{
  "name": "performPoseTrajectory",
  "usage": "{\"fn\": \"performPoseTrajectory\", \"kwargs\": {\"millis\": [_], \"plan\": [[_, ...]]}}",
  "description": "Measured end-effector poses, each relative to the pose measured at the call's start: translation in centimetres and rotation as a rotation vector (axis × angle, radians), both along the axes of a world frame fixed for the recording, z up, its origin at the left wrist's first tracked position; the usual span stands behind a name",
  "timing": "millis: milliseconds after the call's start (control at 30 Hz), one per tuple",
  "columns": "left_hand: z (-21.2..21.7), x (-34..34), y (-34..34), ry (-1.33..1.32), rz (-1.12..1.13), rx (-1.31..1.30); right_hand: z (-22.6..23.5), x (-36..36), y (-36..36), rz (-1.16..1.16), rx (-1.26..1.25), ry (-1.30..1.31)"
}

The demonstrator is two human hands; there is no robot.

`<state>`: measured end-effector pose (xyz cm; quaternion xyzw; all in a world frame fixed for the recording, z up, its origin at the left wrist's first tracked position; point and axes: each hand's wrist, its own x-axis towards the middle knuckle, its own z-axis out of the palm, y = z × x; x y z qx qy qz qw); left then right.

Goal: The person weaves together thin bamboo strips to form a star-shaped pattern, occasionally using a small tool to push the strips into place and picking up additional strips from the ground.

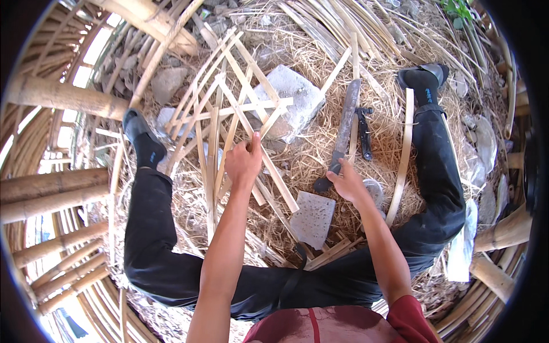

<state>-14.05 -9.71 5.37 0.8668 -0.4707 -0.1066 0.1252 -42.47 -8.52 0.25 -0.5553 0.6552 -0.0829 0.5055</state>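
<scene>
My left hand (243, 163) is closed in a pinch, thumb up, on the lower end of a pale bamboo strip (273, 119). Other split strips (231, 108) lie crossed in a loose heap beside and beyond it. Right of centre, my right hand (349, 182) has its thumb and fingers at the dark handle of a machete (347, 117). The long, dull blade points away from me. Just right of the blade lies a black jointed tool (364, 134), whose kind I cannot make out. A large pale stone block (303, 94) sits beyond my hands.
Between my legs, a smaller grey block (313, 217) rests nearer to me. Straw and shavings (383, 148) cover the ground. A long bamboo strip (404, 154) lies by my right leg. More strips (343, 26) are bundled at the far side. Thick bamboo poles (63, 94) stand at the left.
</scene>
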Motion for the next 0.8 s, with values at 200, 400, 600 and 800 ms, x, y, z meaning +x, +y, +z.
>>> {"fn": "performPoseTrajectory", "kwargs": {"millis": [200,400,600,800], "plan": [[1.5,1.4,0.1,0.54,-0.174,0.106,-1.8,-1.3,1.2,-0.016,-0.374,0.039],[-1.0,10.3,5.9,0.441,0.002,-0.198,0.2,-0.3,2.3,-0.069,-0.515,-0.125],[-4.3,14.9,13.7,0.486,0.395,0.005,0.6,5.3,4.0,-0.047,-0.609,-0.325],[-4.0,13.8,16.8,0.29,0.094,0.017,2.8,17.8,12.5,0.399,-0.376,-0.448]]}}
